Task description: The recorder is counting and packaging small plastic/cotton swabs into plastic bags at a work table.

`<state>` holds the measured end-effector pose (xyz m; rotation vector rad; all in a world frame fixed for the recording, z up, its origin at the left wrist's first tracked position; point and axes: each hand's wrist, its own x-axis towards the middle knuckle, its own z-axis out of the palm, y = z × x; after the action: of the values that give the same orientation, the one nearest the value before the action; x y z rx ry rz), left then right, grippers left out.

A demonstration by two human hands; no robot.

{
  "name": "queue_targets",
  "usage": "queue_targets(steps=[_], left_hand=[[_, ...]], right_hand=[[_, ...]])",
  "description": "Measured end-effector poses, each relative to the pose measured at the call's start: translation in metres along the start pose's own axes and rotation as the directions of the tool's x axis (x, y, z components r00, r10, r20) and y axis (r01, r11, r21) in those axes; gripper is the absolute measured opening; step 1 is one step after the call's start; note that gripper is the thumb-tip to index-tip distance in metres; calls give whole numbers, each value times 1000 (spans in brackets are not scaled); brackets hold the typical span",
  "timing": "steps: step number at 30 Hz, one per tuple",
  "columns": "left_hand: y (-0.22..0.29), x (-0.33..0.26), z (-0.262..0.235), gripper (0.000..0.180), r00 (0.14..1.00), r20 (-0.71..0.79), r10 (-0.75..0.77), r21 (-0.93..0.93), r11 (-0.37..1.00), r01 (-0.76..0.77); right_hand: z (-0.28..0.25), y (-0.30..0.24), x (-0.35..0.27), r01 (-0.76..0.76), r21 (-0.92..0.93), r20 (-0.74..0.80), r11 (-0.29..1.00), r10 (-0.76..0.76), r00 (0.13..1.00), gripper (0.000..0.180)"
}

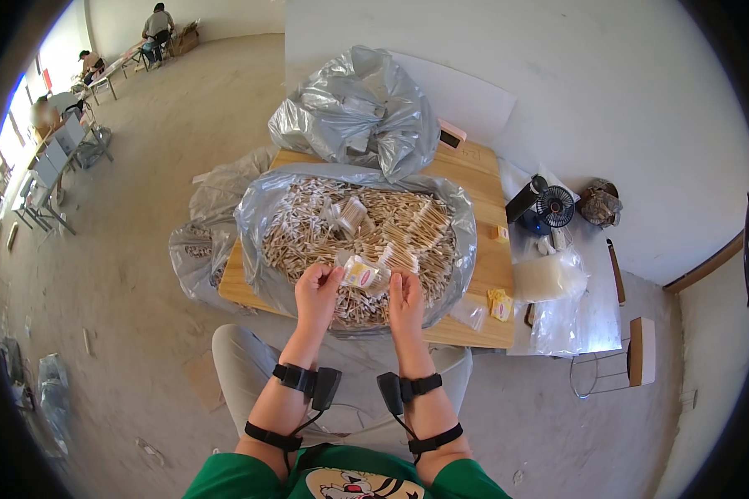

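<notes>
Between my two hands is a small clear plastic bag (362,274) with a yellow and white label and cotton swabs showing inside. The fingers of my left hand (318,291) pinch its left end. At its right end, my right hand (405,301) is closed on the bag's edge. Both hands are over a big heap of loose cotton swabs (300,220) with wooden sticks. The heap lies in a wide-open grey plastic sack (258,195). On top of the heap rests a filled clear bag (351,216) of swabs.
The sack sits on a wooden table (493,216). Behind it stands another grey sack (320,112). Yellow labels (499,304) lie at the table's right. A side table holds a black fan (555,205) and a stack of clear bags (549,276). Other people work at far-left tables.
</notes>
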<state>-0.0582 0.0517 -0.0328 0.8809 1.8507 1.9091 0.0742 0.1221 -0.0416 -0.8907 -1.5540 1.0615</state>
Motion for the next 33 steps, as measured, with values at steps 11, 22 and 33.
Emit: queue_targets(steps=[11,22,33], left_hand=[[6,-13,1,25,914,254,-316,-287,878,383],[-9,-17,11,32,999,14,45,270,962,-47],[-23,24,-22,34,996,-82,23,316,949,4]], right_hand=[[1,3,-5,-103,9,16,995,103,995,25],[11,-11,-13,-123,-260,-23,958,121,992,27],[21,-17,20,-26,-281,19,959,33,999,37]])
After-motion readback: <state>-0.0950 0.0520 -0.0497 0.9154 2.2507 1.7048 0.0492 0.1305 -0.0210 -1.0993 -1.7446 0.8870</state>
